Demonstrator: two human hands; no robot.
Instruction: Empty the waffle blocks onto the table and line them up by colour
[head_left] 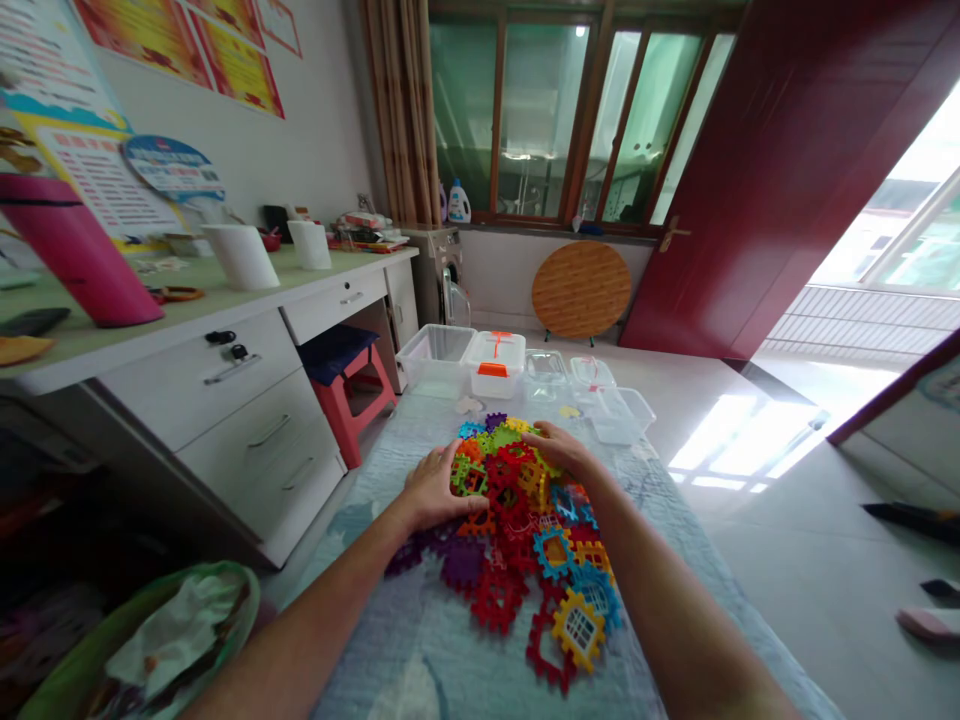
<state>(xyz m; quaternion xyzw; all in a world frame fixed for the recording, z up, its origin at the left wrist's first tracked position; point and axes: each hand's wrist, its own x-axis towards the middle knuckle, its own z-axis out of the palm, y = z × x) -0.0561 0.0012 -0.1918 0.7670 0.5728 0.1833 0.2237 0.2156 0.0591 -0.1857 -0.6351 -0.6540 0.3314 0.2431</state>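
Note:
A heap of flat, toothed plastic building tiles [525,530] in red, yellow, blue, green, orange and purple lies on a pale blue cloth-covered table [420,640]. My left hand [435,487] rests on the heap's left edge, fingers curled against green and orange tiles. My right hand [561,448] lies on the far right of the heap, fingers bent over green and yellow tiles. Both hands press on the pile; I cannot see a tile lifted.
Several clear plastic boxes [442,352] and a white box with an orange latch [495,364] stand at the table's far end. A white desk with drawers [247,400] and a red stool [352,395] stand left. A green bin [150,640] sits near left.

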